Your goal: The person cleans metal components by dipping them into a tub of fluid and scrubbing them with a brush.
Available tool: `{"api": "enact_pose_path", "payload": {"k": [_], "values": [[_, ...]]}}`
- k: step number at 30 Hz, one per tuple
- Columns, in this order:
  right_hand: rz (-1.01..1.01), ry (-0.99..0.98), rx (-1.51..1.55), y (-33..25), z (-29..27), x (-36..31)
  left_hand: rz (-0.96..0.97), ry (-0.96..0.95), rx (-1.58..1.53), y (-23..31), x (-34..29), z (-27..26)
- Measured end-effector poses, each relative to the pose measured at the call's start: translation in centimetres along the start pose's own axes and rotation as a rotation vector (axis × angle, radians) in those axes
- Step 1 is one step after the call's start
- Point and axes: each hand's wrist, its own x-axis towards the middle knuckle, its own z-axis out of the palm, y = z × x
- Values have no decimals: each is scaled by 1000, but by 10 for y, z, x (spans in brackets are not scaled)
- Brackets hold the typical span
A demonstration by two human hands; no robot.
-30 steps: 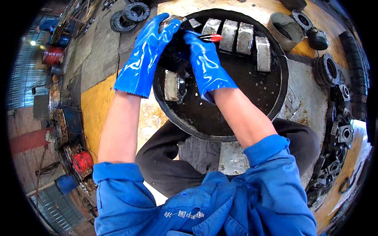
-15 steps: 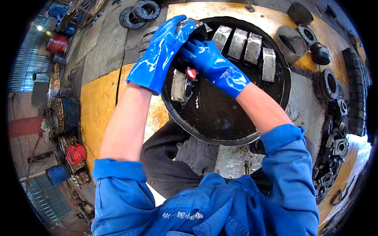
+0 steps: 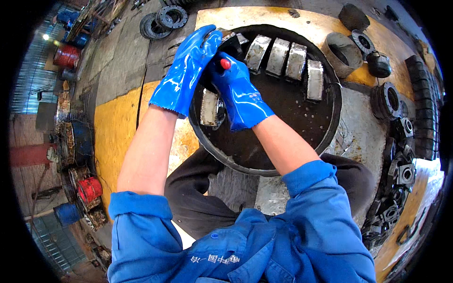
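Note:
Both my hands wear blue rubber gloves over a round black basin point(image 3: 330, 127) of dark liquid. My left hand point(image 3: 188, 70) grips a dark metal part point(image 3: 231, 43) at the basin's far left rim. My right hand point(image 3: 238, 89) is closed on a red-handled tool point(image 3: 225, 63) pressed against that part. A grey metal block point(image 3: 208, 107) lies in the liquid just under my hands. Several similar grey blocks point(image 3: 283, 59) lean in a row along the basin's far side.
A metal cup-shaped sleeve point(image 3: 340, 53) and dark round parts point(image 3: 377, 63) sit right of the basin. Ring-shaped flanges point(image 3: 163, 21) lie at the top left. Piles of dark metal fittings point(image 3: 401, 174) run down the right. Red and blue drums point(image 3: 87, 188) stand at left.
My hands and the dark part have shifted slightly toward the basin's far left rim. The red tool tip now shows between my gloves, against the part.

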Motion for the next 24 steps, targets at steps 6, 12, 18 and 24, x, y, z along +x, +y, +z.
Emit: {"api": "enact_pose_path", "payload": {"k": [6, 12, 18, 24], "values": [[650, 208, 1369, -37, 0, 8, -4, 26, 49, -5, -6, -3], [617, -153, 1610, 9, 7, 27, -10, 14, 48, 11, -2, 3], [97, -345, 531, 50, -32, 41, -29, -15, 146, 15, 5, 9], [-266, 10, -280, -16, -62, 5, -108, -40, 27, 8, -9, -7]]}}
